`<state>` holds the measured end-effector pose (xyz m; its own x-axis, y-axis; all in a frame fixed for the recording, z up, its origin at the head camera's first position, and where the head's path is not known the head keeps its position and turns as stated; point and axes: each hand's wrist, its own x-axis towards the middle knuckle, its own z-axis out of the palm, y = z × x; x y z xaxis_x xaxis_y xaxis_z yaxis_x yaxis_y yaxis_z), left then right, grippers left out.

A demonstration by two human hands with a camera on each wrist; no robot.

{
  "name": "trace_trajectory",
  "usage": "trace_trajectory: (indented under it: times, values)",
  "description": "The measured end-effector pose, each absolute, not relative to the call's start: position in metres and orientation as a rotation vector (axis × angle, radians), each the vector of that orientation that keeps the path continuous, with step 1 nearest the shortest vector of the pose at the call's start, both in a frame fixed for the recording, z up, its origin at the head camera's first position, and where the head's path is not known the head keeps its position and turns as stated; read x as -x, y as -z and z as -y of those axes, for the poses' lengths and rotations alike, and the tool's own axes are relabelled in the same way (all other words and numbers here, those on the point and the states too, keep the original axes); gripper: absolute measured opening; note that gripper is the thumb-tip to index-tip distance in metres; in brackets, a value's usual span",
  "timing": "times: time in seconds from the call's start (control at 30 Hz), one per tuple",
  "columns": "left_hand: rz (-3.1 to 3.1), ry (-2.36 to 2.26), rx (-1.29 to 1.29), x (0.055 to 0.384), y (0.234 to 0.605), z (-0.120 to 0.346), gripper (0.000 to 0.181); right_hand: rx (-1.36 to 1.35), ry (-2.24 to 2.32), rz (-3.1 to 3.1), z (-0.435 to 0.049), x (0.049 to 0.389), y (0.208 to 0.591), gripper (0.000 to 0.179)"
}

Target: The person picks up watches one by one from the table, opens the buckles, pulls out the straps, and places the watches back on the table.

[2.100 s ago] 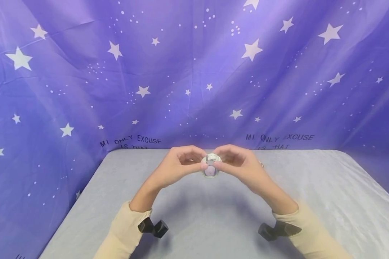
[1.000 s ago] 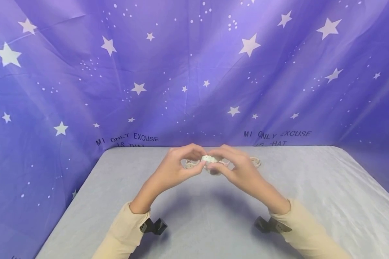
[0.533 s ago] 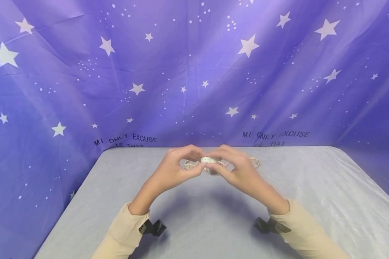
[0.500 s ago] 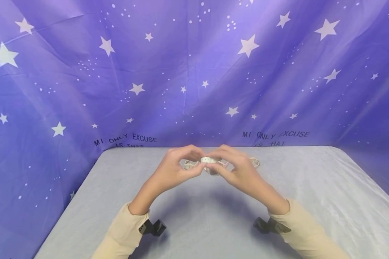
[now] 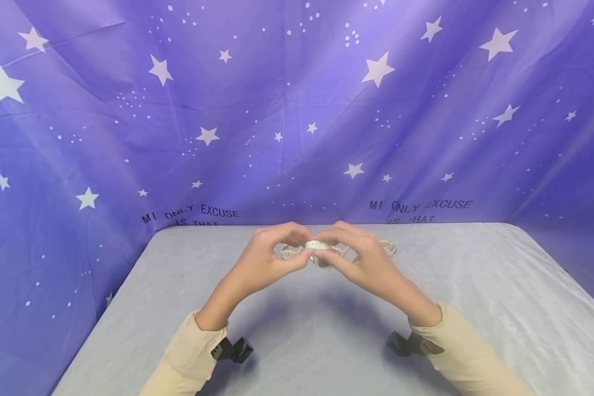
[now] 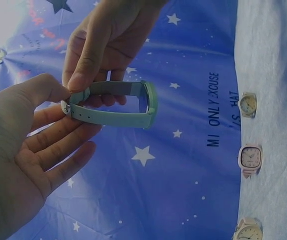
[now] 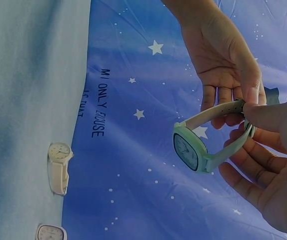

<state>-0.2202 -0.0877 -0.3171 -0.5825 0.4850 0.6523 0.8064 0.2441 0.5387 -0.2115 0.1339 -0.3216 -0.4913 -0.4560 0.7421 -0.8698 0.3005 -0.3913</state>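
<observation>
A pale green wristwatch [image 6: 128, 119] with a squarish case is held up between both hands, its strap bent into a loop. My left hand [image 5: 272, 253] pinches the strap at the buckle end between thumb and fingers. From the other side my right hand [image 5: 358, 253] pinches the strap close by, the thumbs almost meeting. The right wrist view shows the watch's dial [image 7: 185, 149] hanging away from the fingers, opposite the buckle [image 6: 66, 106]. In the head view the fingers cover much of the watch.
Behind the hands, a pink square watch [image 6: 250, 157], a round beige watch [image 6: 248, 105] and a round cream watch [image 6: 248, 232] stand on the grey cloth-covered table [image 5: 307, 341]. A purple star-printed curtain [image 5: 297, 110] hangs along the table's back and left.
About two seconds ago the watch's case faced the head camera; now the strap does. The table watches have come into view beside the hands. Over the last half second the hands barely moved.
</observation>
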Motion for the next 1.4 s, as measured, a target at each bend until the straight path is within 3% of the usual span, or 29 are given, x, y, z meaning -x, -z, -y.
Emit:
trace_trajectory:
  times: [1.4]
  values:
    - [2.179,1.273,1.225,0.218,0.313,0.0892,0.015,-1.209,-1.083,2.086,-0.137,0.2091,0.3177,0.03]
